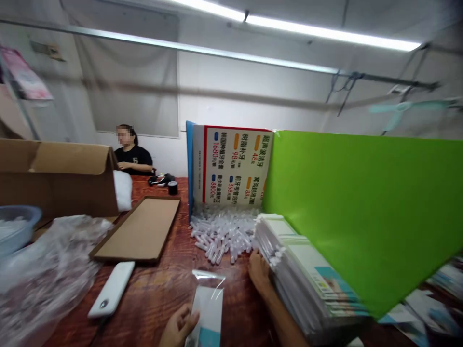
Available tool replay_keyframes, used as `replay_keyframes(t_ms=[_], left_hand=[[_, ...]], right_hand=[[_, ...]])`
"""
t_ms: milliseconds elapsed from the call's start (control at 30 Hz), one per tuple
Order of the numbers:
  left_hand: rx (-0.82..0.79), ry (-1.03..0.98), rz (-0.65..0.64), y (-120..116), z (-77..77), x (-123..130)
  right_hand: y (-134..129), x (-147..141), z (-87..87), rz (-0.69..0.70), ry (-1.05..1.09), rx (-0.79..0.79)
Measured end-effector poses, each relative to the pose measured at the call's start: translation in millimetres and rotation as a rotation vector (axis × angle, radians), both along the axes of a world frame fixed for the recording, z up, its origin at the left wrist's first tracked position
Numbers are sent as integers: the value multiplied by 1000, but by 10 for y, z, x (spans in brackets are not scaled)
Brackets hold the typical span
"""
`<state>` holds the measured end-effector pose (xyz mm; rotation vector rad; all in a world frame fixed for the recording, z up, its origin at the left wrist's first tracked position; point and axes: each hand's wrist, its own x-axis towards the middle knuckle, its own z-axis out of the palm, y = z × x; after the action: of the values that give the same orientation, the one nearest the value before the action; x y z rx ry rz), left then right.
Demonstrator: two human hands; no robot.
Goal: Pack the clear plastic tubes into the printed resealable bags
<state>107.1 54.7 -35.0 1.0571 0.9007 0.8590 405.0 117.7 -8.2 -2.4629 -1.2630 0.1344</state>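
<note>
At the bottom centre, my left hand (181,324) pinches the side of a flat clear packet (209,308) with a white and teal card inside. Its clear open end points away from me. My right hand (259,270) is at the left side of a long stack of packaged cards (307,270), near its far end. The fingers of that hand are partly hidden, and whether they hold anything cannot be made out. Just beyond it lies a loose heap of small translucent plastic tubes (220,236).
A price board (235,164) and a green panel (354,207) stand behind the heap and stack. On the left are a cardboard tray (141,229), a white power bank (113,289), plastic sheeting (50,270), a blue bowl (18,231) and a carton (72,178). A person (132,154) sits beyond.
</note>
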Motion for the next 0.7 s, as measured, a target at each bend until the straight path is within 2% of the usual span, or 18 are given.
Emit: replay_keyframes(t_ms=[133, 267, 333, 433, 533, 700], left_hand=[[14, -32, -106, -76, 15, -93], [-42, 2, -230, -222, 138, -88], [-78, 11, -308, -288, 210, -50], [-145, 9, -459, -404, 283, 45], [-167, 2, -558, -589, 312, 156], [-103, 11, -539, -937, 312, 200]], right_hand=[[-399, -82, -23, 197, 166, 47], [-949, -203, 70, 594, 701, 179], [-1202, -262, 158, 701, 909, 271], [-1523, -284, 247, 733, 1013, 288], [-1808, -288, 217, 744, 1067, 229], [-2050, -423, 14, 722, 1010, 231]])
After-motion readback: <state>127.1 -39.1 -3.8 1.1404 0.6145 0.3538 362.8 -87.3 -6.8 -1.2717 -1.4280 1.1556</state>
